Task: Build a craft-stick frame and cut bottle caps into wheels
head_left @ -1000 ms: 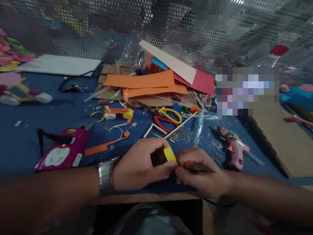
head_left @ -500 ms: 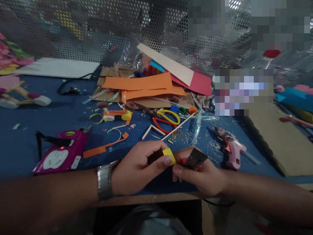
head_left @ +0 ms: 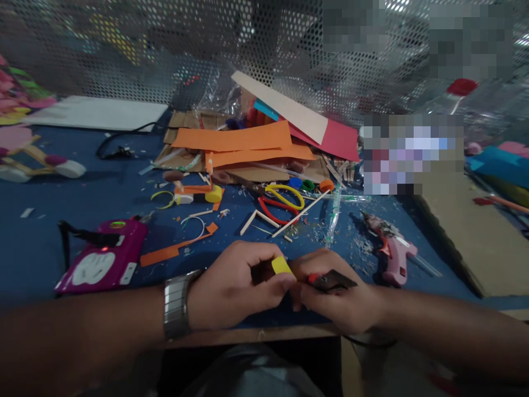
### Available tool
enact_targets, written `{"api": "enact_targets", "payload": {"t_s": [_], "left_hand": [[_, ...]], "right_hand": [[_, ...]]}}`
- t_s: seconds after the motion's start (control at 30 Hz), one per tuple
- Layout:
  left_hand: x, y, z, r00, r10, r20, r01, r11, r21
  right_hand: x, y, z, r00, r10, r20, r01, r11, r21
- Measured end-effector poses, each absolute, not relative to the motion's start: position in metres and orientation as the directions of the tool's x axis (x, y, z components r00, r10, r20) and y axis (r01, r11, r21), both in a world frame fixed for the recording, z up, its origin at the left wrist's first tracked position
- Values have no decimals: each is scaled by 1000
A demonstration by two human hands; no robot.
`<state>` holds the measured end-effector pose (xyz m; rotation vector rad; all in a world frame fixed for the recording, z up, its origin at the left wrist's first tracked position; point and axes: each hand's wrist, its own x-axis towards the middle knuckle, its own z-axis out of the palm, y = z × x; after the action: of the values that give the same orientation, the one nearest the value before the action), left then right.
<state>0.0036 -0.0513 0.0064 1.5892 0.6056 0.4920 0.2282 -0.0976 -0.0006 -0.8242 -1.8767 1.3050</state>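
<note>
Fingers [head_left: 285, 278] lower yellow strip [head_left: 281, 265], cutter [head_left: 333, 280] flattened

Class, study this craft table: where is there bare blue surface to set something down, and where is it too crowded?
Bare blue table lies between the black cable and the magenta device. The centre is crowded: orange paper strips, scissors, sticks and scraps. The glue gun fills the space beside the right hand.

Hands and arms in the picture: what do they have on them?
Both forearms are bare, with no sleeves showing and no gloves. The left hand has a silvery metal watch band with ridged links around its wrist. The right hand wears no rings that can be seen; a thin dark band seems to circle its wrist, though the light is too dim to be sure.
</note>
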Motion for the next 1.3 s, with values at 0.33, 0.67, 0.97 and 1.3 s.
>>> {"api": "enact_targets", "payload": {"t_s": [0.33, 0.67, 0.97, 1.3], "left_hand": [[5, -48, 12, 689, 725, -10, 156, -134, 979], [3, -48, 8, 738, 668, 100, 50, -202, 978], [2, -52, 4, 801, 578, 156, -73, -165, 984], [4, -56, 15, 753, 652, 88, 100, -246, 964]], "right_hand": [[229, -100, 1, -541, 830, 139, 143, 254, -957], [226, -99, 1, -504, 859, 97, 95, 166, -982], [228, -98, -2, -562, 803, 197, 29, 258, -966], [229, -98, -4, -564, 807, 177, 38, 239, -970]]}}
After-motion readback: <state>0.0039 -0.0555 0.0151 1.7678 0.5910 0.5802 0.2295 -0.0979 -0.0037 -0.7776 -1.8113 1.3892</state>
